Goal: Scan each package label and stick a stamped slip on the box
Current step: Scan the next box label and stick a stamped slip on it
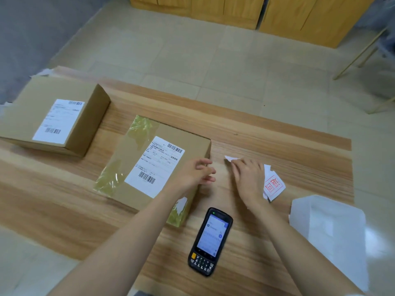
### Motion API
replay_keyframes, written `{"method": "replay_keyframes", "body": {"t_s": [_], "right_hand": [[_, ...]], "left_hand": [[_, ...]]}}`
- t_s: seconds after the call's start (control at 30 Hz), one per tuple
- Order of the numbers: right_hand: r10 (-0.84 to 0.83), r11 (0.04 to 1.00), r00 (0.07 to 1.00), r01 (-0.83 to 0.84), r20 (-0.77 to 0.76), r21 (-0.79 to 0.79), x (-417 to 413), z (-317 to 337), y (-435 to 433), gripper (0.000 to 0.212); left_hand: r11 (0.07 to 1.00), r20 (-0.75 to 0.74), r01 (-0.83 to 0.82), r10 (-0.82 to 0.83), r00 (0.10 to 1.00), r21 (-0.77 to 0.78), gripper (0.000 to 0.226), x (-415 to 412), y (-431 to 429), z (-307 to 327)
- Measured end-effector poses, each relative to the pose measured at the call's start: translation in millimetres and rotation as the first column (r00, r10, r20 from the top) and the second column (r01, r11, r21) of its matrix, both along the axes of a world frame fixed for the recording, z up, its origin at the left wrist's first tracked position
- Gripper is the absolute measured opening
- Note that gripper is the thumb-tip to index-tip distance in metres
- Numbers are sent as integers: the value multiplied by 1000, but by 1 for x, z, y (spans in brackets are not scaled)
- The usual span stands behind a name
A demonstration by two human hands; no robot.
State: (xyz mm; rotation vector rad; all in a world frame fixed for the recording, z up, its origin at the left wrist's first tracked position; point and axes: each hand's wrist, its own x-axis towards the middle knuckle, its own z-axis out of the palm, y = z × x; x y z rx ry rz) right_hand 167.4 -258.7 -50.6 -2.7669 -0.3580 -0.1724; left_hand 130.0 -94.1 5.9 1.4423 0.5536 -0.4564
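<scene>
Left hand (192, 174) is loose, fingers spread and holding nothing, hovering right at the right edge of the near box (128, 186). Right hand (248, 178) is palm-down on the table (277, 146), a bit apart from the left, with a white slip (229, 158) poking out past its fingertips. Honestly can't tell if it's pinching it or just resting on it. A stamped slip (274, 185) with a red mark lies just beside that hand on the far side. The box's shipping label (155, 165) faces up, with crinkly clear tape around it. The handheld scanner (210, 241) lies between the forearms, screen lit. A second labeled box (53, 116) sits well off to the left, and a white sheet (329, 231) is at the table's right edge.
</scene>
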Motion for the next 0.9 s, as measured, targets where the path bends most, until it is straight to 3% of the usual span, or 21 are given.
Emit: {"method": "replay_keyframes", "body": {"t_s": [0.07, 0.17, 0.3, 0.4, 0.47, 0.53, 0.63, 0.7, 0.77, 0.9], "right_hand": [[-30, 984, 985, -1, 169, 180, -6, 20, 1, 6], [42, 948, 949, -136, 312, 287, -19, 43, 6, 3], [60, 921, 917, -203, 393, 333, -40, 64, 13, 1], [17, 926, 924, -158, 382, 342, -53, 74, 16, 8], [-58, 923, 951, -64, 303, 380, -61, 80, 19, 12], [-133, 873, 985, 66, 106, 482, -68, 90, 23, 24], [-195, 700, 955, 294, -222, 651, -69, 106, 24, 39], [-131, 558, 909, 398, -396, 729, -68, 117, 22, 25], [-46, 484, 883, 428, -466, 763, -71, 123, 21, 14], [-24, 420, 886, 430, -464, 800, -80, 128, 25, 6]], "left_hand": [[999, -10, 4, -4, 1000, -36, 33, 6, -5, 6], [993, -17, -1, -1, 1000, -121, 39, 11, -13, 17], [982, 64, -37, 49, 997, -187, 18, 13, -16, 30], [983, 115, -47, 68, 991, -176, 16, 10, -11, 39], [977, 151, -37, 70, 986, -210, 17, 5, -7, 45], [969, 178, -14, 59, 982, -245, 18, 0, -3, 52], [969, 213, 24, 30, 977, -244, 22, -10, 2, 59], [978, 226, 19, 30, 974, -210, 24, -17, 6, 62], [982, 231, 6, 39, 972, -191, 25, -23, 11, 64], [975, 226, 107, -61, 972, -197, 28, -35, 23, 70]]}}
